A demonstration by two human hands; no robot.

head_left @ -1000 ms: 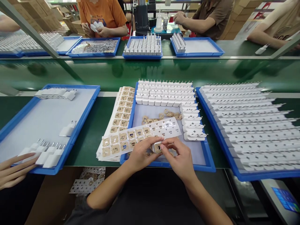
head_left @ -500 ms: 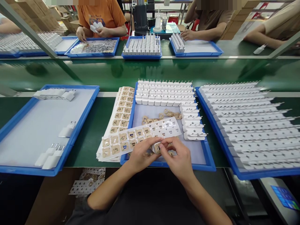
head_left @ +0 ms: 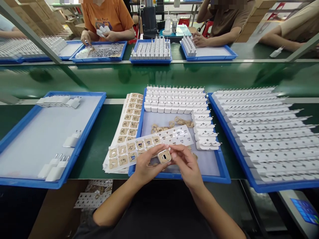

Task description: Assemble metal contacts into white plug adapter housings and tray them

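My left hand (head_left: pixel 147 162) is closed on a white charger (head_left: pixel 164 156), whose end face carries a tan sticker with a dark slot. At the charger's right side is my right hand (head_left: pixel 187 166), thumb and fingertips pinched against its edge. Both hands are over the front of a blue-rimmed tray (head_left: pixel 224 169). Just behind them a sticker sheet (head_left: pixel 174 135) lies slanted across the tray's left rim, tan stickers on its left part. Loose tan pieces (head_left: pixel 183 121) lie behind the sheet. White chargers (head_left: pixel 174 108) stand in rows along the tray's back and right side.
A stack of sticker sheets (head_left: pixel 128 119) lies left of the middle tray. The left tray (head_left: pixel 86 124) holds several white chargers. Rows of chargers fill the right tray (head_left: pixel 281 142). Across the green bench, people handle parts over more trays (head_left: pixel 99 59).
The charger's stickered face has turned into fuller view. My right thumb has drawn back from that face to the charger's edge.
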